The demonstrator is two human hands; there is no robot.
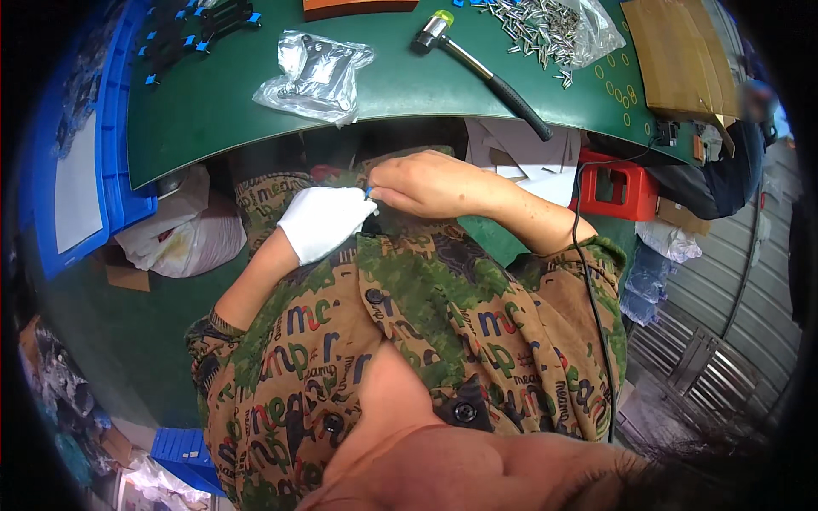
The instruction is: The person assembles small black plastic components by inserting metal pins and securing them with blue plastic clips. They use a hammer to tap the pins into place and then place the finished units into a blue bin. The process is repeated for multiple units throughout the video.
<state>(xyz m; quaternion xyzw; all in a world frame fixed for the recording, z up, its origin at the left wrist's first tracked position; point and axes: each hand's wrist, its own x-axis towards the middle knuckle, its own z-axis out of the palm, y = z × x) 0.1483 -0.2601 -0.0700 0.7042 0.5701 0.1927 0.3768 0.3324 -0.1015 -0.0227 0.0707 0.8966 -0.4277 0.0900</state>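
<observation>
Left hand: the left hand (322, 220), in a white glove, sits at centre frame, below the edge of the green table (213, 102), fingers curled toward the other hand.
Right hand: the bare right hand (426, 183) meets it, fingertips pinched on a small blue part (370, 193) (mostly hidden).
Step in hand: seemingly fitting or adjusting the part between both hands, over the lap.
Next move: likely calls for a steady, fine pinch.
Table: a hammer (481, 68) at upper centre, a clear plastic bag (315, 75) to its left, a pile of metal pins (537, 25) at upper right.
</observation>
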